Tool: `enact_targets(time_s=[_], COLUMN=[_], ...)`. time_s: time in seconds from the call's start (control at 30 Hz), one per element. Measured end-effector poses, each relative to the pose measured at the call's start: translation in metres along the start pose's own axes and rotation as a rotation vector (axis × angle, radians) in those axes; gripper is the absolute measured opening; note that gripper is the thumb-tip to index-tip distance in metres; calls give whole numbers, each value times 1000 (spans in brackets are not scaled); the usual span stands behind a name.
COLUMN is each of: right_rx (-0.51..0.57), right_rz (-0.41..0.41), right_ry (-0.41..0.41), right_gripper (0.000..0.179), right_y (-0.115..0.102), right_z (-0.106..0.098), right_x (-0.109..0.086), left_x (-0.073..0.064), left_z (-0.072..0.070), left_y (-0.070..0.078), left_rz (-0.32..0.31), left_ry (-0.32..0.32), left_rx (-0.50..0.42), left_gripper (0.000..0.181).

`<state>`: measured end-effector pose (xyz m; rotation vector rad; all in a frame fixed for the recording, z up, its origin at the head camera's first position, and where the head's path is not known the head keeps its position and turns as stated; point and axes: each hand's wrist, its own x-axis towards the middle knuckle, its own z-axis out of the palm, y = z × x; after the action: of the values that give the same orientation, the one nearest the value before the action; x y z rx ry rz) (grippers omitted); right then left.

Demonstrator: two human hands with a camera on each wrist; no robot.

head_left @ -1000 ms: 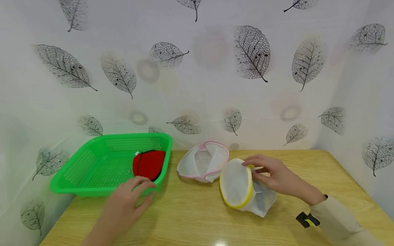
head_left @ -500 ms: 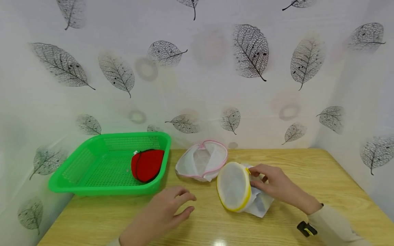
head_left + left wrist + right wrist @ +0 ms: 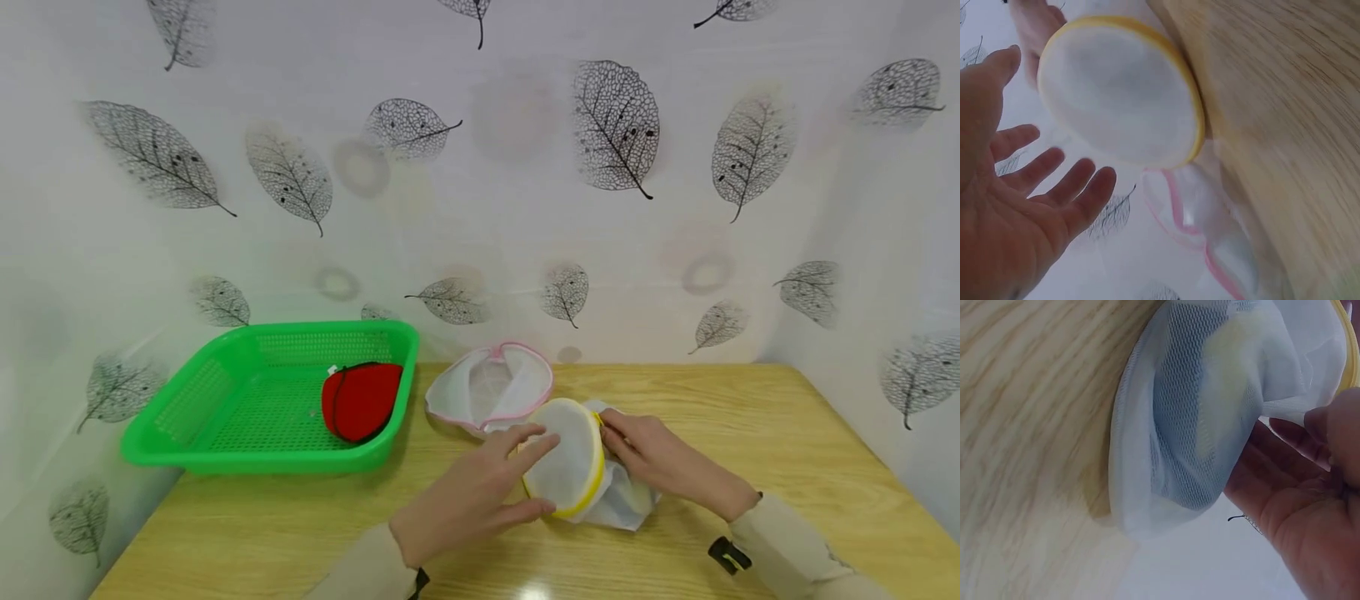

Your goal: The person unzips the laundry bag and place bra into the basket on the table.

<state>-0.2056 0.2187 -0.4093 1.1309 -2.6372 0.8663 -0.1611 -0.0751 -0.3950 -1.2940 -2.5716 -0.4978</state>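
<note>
A white mesh laundry bag with a yellow zip rim (image 3: 564,457) stands on the table, its round end facing left. My right hand (image 3: 660,458) pinches it by the upper right of the rim. In the right wrist view, something dark and something pale yellow show through the mesh (image 3: 1191,425). My left hand (image 3: 480,492) is in front of the round end, fingers spread; in the left wrist view the hand (image 3: 1022,187) is apart from the yellow rim (image 3: 1194,106). Just behind lies a white mesh laundry bag with pink trim (image 3: 487,387), partly covered by the yellow-rimmed one.
To the left stands a green plastic basket (image 3: 262,462) with a red, dark-edged item (image 3: 363,402) at its right end. A leaf-printed white curtain (image 3: 480,217) hangs behind the wooden table (image 3: 742,417).
My left hand has moved right from the basket's front edge to the yellow-rimmed laundry bag. The right hand has shifted slightly left and down with the bag, whose round end now stands a little lower.
</note>
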Motion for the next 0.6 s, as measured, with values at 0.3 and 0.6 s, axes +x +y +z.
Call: enact_targets(time_s=[0.3,0.6], right_rx=[86,-89], right_rz=[68,38], right_ry=[46,187], right_gripper=[21,12], right_y=[2,3], right_z=[-9,-17], right_x=[-4,-5], left_x=[32,46], left_z=[27,40], left_y=[-2,-5], left_rz=[139,79], left_ry=[-25,-195], left_rx=[101,-21], left_gripper=[66,66])
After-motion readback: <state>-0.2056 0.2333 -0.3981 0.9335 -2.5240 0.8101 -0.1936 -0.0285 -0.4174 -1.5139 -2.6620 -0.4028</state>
